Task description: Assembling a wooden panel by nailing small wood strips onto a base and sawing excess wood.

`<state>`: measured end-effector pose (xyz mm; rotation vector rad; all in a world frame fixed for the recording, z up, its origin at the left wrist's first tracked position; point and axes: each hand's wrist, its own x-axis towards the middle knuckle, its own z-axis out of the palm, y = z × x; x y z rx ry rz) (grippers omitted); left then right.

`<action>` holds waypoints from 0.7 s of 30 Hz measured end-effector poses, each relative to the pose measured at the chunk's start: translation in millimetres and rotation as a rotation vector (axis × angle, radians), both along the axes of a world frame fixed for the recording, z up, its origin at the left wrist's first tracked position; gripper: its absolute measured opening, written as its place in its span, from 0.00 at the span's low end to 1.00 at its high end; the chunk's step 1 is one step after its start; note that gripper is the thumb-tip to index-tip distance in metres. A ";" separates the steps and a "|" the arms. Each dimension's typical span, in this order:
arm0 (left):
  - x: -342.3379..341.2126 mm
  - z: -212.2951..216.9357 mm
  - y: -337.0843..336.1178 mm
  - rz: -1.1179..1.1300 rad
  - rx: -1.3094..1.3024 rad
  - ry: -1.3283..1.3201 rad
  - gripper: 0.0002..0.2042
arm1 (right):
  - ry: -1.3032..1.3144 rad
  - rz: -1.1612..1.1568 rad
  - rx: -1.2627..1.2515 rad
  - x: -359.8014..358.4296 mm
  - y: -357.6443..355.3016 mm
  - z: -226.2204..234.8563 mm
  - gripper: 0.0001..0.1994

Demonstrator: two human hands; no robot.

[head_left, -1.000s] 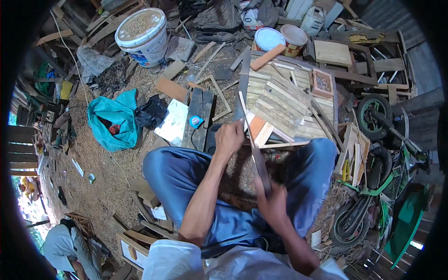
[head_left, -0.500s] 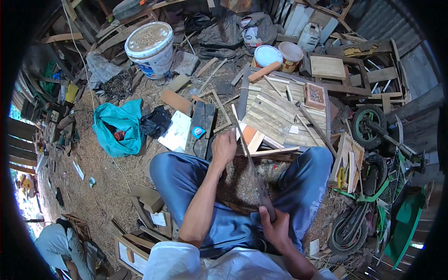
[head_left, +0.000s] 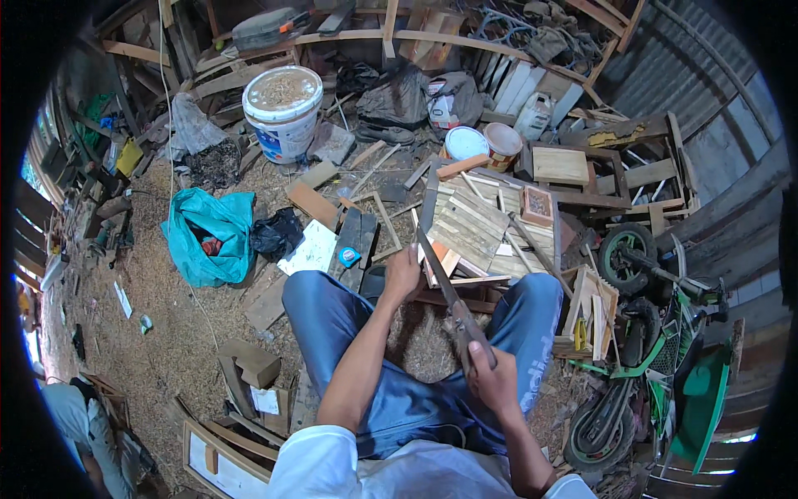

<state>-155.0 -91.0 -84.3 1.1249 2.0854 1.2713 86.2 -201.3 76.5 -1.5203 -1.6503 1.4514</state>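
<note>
Person seated on the sawdust floor (head_left: 158, 333), knees apart in blue trousers. Right hand (head_left: 492, 378) near the lap, arm bent, fingers clamped on the handle of a long grey-bladed handsaw (head_left: 445, 291) that slants up and left. Left hand (head_left: 405, 271), arm extended forward, fingers curled down on a pale wooden strip (head_left: 470, 280) at the near edge of the slatted wooden pallet (head_left: 474, 224). White plastic bucket (head_left: 283, 112) far left.

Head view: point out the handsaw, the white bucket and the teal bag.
handsaw (head_left: 445, 287), head view, middle of the blade.
white bucket (head_left: 278, 133), head view, side wall below the rim.
teal bag (head_left: 204, 237), head view, middle of the crumpled fabric.
</note>
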 end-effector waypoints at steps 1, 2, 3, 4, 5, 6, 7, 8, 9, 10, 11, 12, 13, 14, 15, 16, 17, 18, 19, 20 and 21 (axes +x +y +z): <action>0.9 -2.7 0.5 -0.017 0.018 -0.013 0.24 | 0.000 0.021 0.071 2.5 5.4 -5.8 0.24; 0.5 -5.3 -0.3 -0.015 0.022 -0.004 0.24 | 0.008 0.023 0.075 3.9 4.5 -2.0 0.24; 0.8 -4.3 1.3 -0.030 0.037 -0.017 0.24 | 0.028 0.021 0.061 3.4 5.6 7.3 0.23; 0.3 -3.3 1.9 -0.045 0.051 -0.028 0.24 | 0.049 0.020 0.047 3.8 6.5 12.9 0.23; -1.4 -2.5 0.6 -0.056 0.055 -0.011 0.25 | -0.016 0.039 0.167 7.6 6.0 8.5 0.21; 0.1 0.6 0.1 -0.053 0.059 -0.001 0.25 | -0.006 0.042 0.172 11.8 4.6 11.5 0.21; 2.2 3.7 0.3 -0.059 0.025 -0.004 0.25 | -0.013 0.027 0.197 15.8 2.5 17.2 0.21; 3.1 7.2 1.6 -0.065 -0.009 -0.008 0.25 | -0.020 0.012 0.222 18.8 2.4 20.7 0.20; 1.8 5.9 2.1 -0.066 -0.019 -0.022 0.24 | -0.007 0.019 0.222 21.7 2.3 21.3 0.20; -1.2 1.8 3.6 -0.055 -0.014 -0.005 0.24 | -0.013 0.017 0.210 21.6 5.0 21.1 0.21; -1.7 -2.8 3.3 -0.029 0.007 -0.030 0.23 | -0.019 0.015 0.198 21.7 8.0 20.6 0.21; 0.8 -1.0 4.0 -0.018 0.024 -0.058 0.23 | -0.006 0.009 0.199 24.5 10.3 18.6 0.21; 1.6 1.1 5.8 -0.054 -0.011 -0.167 0.20 | -0.031 0.020 0.193 28.1 13.6 16.0 0.21; 0.9 4.2 11.1 -0.060 -0.011 -0.155 0.20 | -0.057 0.030 0.188 30.5 16.2 13.4 0.22; -8.9 -5.2 10.2 -0.056 -0.011 -0.195 0.19 | -0.040 0.045 0.183 28.2 14.6 12.1 0.22; -13.4 -7.4 11.1 -0.058 -0.006 -0.236 0.18 | -0.024 0.057 0.188 29.2 13.6 13.6 0.22; -18.1 -9.1 12.8 -0.014 -0.044 -0.354 0.18 | -0.008 0.070 0.195 30.6 11.7 14.5 0.23; -14.7 -4.7 17.9 -0.016 -0.036 -0.346 0.18 | -0.001 0.069 0.203 32.9 14.4 13.4 0.23; -10.3 -0.9 21.0 0.004 -0.071 -0.429 0.19 | 0.003 0.076 0.191 36.2 15.1 11.1 0.23; -7.3 2.8 22.8 0.024 -0.105 -0.513 0.19 | 0.005 0.085 0.180 39.2 15.6 10.1 0.23; -6.6 3.5 21.2 0.025 -0.097 -0.508 0.19 | 0.013 0.098 0.160 42.3 14.7 10.3 0.23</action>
